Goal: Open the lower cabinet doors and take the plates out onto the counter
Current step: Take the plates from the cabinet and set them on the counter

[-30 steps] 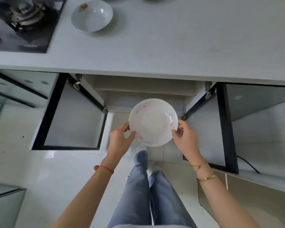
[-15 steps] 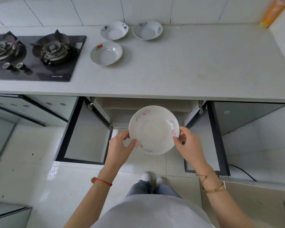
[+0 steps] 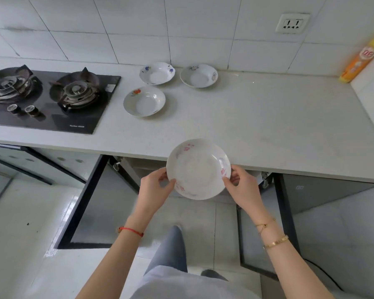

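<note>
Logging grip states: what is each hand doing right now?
Left hand: closed on the pink-flowered plate, left rim.
Right hand: closed on the same plate, right rim.

Cabinet interior (image 3: 138,167) largely hidden under the counter (image 3: 268,130) edge and behind the held plate (image 3: 198,169); contents cannot be told. Left burner (image 3: 8,85) of the hob cut off by the left frame edge. Spray can (image 3: 363,59) blurred and clipped at the right edge; label unreadable. Hob brand print (image 3: 77,126) too small to read. Fingertips of both hands concealed under the plate rim.
</note>
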Demonstrator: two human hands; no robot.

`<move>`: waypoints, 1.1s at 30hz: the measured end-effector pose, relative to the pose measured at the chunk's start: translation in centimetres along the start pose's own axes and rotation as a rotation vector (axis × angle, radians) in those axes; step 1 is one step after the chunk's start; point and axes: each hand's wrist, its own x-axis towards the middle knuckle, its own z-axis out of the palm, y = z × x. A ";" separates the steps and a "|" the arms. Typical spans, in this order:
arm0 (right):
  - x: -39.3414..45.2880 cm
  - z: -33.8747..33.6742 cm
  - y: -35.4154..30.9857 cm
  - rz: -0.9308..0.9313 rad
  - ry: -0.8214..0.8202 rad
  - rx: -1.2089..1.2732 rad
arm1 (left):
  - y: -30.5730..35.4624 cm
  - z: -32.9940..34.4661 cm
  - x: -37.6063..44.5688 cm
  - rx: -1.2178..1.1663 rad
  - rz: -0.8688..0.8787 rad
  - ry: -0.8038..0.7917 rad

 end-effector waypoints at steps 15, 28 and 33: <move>22.3 6.8 -3.3 0.111 0.074 -0.067 | -3.5 -0.7 25.7 -0.019 0.023 -0.103; 33.6 8.5 -0.8 0.219 0.073 -0.103 | -5.1 3.9 36.8 0.018 -0.140 -0.199; 35.7 8.4 -0.1 0.215 0.004 -0.124 | -5.3 5.0 37.9 0.034 -0.190 -0.188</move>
